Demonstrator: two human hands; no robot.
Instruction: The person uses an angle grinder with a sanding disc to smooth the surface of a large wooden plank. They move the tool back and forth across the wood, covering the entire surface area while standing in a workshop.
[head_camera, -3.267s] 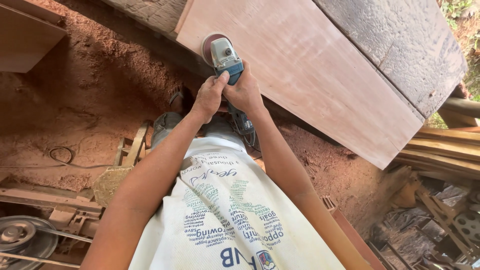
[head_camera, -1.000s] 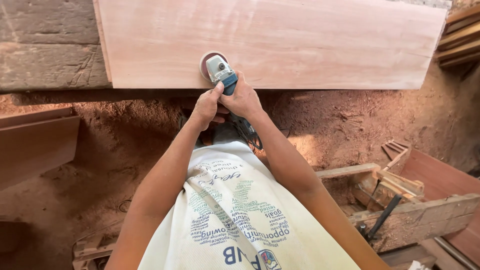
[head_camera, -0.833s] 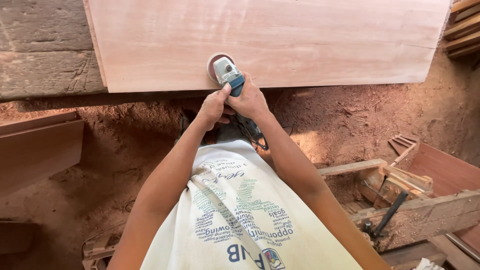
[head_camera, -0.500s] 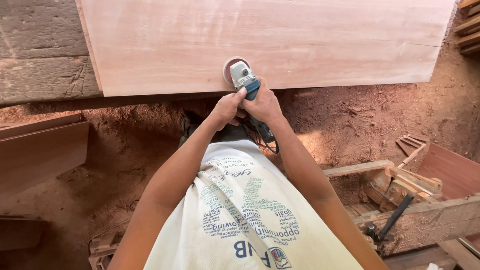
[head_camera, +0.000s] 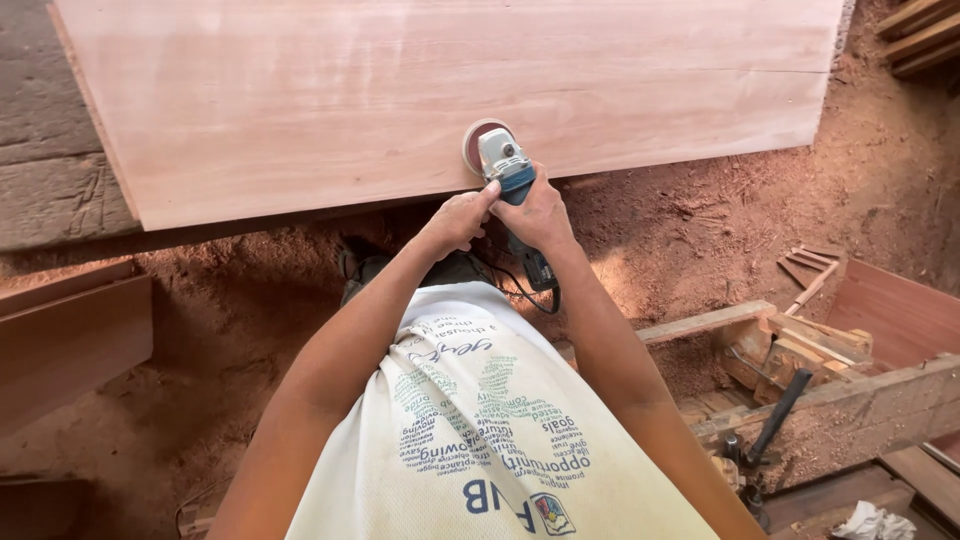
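Both hands close around the blue and grey angle grinder (head_camera: 508, 172) at the near edge of the wide pale wooden board (head_camera: 420, 90) — the landmark here. The left hand (head_camera: 458, 219) wraps the tool's body from the left, thumb stretched up toward the head; the right hand (head_camera: 541, 214) grips it from the right, the two touching over the handle. The reddish sanding disc (head_camera: 478, 143) lies flat on the board, just inside that near edge, beyond the knuckles. The grinder's black cable (head_camera: 528, 290) loops down below the board toward the person's printed white shirt (head_camera: 470, 420). Red sawdust ground (head_camera: 700, 230) spreads below the board — offcut planks (head_camera: 800, 360) lie well to its lower right.
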